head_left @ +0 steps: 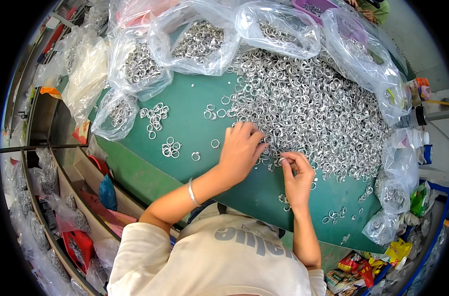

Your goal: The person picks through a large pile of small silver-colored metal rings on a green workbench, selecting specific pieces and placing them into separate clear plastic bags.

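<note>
A large pile of silver metal rings covers much of the green tabletop. At the pile's near left edge is my left hand, its fingers bent and drawn together among the rings; whatever they hold is hidden. To the right of it, my right hand pinches a silver ring between thumb and fingertips. Small groups of rings lie apart from the pile: a cluster on the left, another cluster nearer me, and a few rings at the near right.
Clear plastic bags of rings line the far edge, with more bags down the right side. A purple bin stands behind. Left of me is a compartmented shelf with bagged parts. Part of another person shows at the far right.
</note>
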Demonstrator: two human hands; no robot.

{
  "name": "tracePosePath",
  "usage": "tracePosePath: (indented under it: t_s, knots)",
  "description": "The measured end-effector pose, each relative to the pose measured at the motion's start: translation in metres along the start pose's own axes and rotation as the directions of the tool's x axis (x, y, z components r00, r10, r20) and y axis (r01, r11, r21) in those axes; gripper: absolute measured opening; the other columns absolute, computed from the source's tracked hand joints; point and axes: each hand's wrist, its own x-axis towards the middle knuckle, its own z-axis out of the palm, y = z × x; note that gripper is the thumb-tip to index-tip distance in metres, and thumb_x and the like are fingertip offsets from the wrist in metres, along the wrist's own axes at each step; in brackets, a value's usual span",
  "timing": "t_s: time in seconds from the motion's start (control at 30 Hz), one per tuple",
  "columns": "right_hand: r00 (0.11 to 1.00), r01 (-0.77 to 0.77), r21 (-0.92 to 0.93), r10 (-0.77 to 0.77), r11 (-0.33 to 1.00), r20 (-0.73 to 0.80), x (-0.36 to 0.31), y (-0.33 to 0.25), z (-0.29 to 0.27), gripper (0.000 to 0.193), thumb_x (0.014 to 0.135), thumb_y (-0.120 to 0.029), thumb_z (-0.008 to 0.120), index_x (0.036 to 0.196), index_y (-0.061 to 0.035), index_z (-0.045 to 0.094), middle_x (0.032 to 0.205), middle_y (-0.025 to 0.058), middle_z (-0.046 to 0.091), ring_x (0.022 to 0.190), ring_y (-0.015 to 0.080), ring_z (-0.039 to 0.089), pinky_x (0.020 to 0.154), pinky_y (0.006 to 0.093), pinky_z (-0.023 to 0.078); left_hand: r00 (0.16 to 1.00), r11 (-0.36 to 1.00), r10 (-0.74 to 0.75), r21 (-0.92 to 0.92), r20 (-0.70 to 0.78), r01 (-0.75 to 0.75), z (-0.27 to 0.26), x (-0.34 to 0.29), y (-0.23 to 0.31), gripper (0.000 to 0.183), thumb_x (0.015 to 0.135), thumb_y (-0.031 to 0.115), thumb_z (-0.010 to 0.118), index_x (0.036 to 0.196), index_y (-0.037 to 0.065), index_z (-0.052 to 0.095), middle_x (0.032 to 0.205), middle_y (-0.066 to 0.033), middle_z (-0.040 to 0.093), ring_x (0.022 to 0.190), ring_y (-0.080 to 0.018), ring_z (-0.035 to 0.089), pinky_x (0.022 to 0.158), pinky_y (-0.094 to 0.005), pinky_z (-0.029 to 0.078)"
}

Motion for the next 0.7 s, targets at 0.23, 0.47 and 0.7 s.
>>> tracePosePath:
  t_s: [0.23, 0.47, 0.7]
  knots:
    - [0.999, 0.026, -0.057, -0.028, 0.998, -0.03, 0.005, -0.002, -0.01, 0.015, 0.08, 0.008, 0.063, 0.092, 0.0, 0.067, 0.087, 0.0048, 0.062, 0.061, 0.0078, 0.05, 0.053, 0.021, 0.039, 0.999, 0.944, -0.023, -0.329, -0.028, 0.012, 0.022, 0.011, -0.004, 0.009, 0.079, 0.006, 0.071, 0.086, 0.006, 0.066, 0.091, -0.0057, 0.058, 0.081, -0.02, 0.055, 0.07, -0.031, 0.043]
    - [0.991, -0.134, 0.247, 0.127, 0.96, 0.048, 0.005, 0.003, 0.001, 0.013, 0.086, 0.005, 0.062, 0.097, 0.0017, 0.066, 0.094, 0.0039, 0.06, 0.075, 0.0054, 0.056, 0.06, 0.0194, 0.044, 0.771, 0.284, -0.3, -0.719, 0.562, 0.635, 0.002, 0.006, -0.011, 0.009, 0.089, 0.008, 0.064, 0.092, 0.0, 0.065, 0.093, 0.001, 0.062, 0.077, -0.0064, 0.055, 0.069, -0.0214, 0.045]
    - [0.973, -0.229, 0.492, 0.195, 0.84, 0.12, 0.014, -0.005, 0.012, 0.013, 0.088, 0.006, 0.059, 0.1, 0.0032, 0.061, 0.102, 0.0048, 0.058, 0.083, 0.0084, 0.059, 0.065, 0.0199, 0.047, 0.816, 0.276, -0.222, -0.769, 0.533, 0.577, 0.002, -0.002, -0.005, 0.011, 0.089, 0.007, 0.065, 0.096, -0.001, 0.064, 0.091, -0.0004, 0.06, 0.082, -0.0058, 0.057, 0.072, -0.0222, 0.047]
